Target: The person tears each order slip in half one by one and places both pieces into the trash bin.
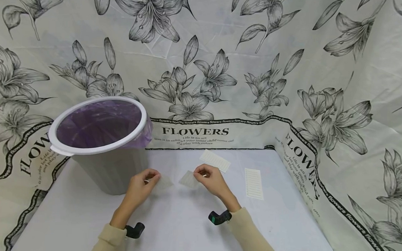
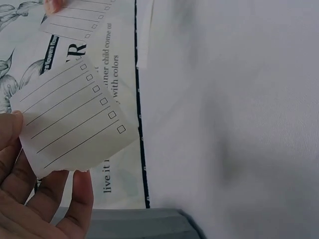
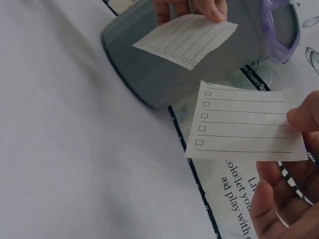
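My left hand pinches a torn piece of checklist paper between thumb and fingers. It is printed with lines and small checkboxes, and one edge is ragged. Across a small gap, my right hand pinches a second piece of the same lined paper. Both pieces are held up over the white table, apart from each other. In the right wrist view, the left hand's torn piece shows in front of the grey bin.
A grey bin with a white rim and purple liner stands at the left, close by the left hand. Two checklist sheets, one angled and one upright, lie on the table at the right. Flower-printed cloth hangs behind.
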The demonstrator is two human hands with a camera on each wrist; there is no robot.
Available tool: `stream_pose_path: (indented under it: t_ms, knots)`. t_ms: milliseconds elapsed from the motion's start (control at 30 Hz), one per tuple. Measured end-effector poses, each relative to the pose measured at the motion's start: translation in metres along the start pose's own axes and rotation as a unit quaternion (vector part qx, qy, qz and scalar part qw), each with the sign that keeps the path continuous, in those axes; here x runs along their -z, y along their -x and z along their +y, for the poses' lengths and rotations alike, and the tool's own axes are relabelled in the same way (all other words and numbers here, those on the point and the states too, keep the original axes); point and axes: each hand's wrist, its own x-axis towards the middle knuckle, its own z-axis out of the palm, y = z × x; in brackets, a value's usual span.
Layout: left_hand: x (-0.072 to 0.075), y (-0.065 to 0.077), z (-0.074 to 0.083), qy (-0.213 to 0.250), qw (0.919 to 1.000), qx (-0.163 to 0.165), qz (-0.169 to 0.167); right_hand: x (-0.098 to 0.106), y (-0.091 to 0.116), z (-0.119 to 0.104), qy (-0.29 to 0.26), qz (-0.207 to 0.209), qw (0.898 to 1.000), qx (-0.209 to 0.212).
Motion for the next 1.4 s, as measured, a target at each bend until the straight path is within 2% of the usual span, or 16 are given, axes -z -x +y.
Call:
stream_pose_path:
  t_ms: [200, 433, 500, 767, 967, 1200, 1400]
  knots:
    - [0.013, 0.000, 0.007, -0.012, 0.9998, -0.004, 0.014, -0.002, -0.007, -0.010, 0.000, 0.005, 1.000, 0.022]
    - [0.026, -0.001, 0.021, -0.026, 0.9988, -0.038, 0.017, -0.004, -0.023, 0.011, 0.011, 0.013, 1.000, 0.024]
    - [0.031, -0.001, 0.025, -0.034, 0.9981, -0.049, 0.015, -0.003, -0.025, 0.011, 0.009, 0.015, 0.999, 0.030]
    - [0.042, -0.004, 0.033, -0.048, 0.9961, -0.073, 0.015, 0.000, -0.030, 0.000, -0.006, 0.014, 0.999, 0.051]
    - [0.048, -0.009, 0.040, -0.053, 0.9931, -0.103, 0.022, 0.000, -0.034, -0.013, 0.008, 0.015, 0.999, 0.047]
    - [0.054, -0.012, 0.052, -0.064, 0.9922, -0.104, 0.024, 0.000, -0.035, -0.032, 0.013, -0.002, 0.999, 0.047]
    - [0.059, -0.017, 0.061, -0.078, 0.9885, -0.124, 0.035, -0.002, -0.038, -0.034, 0.013, -0.004, 0.998, 0.059]
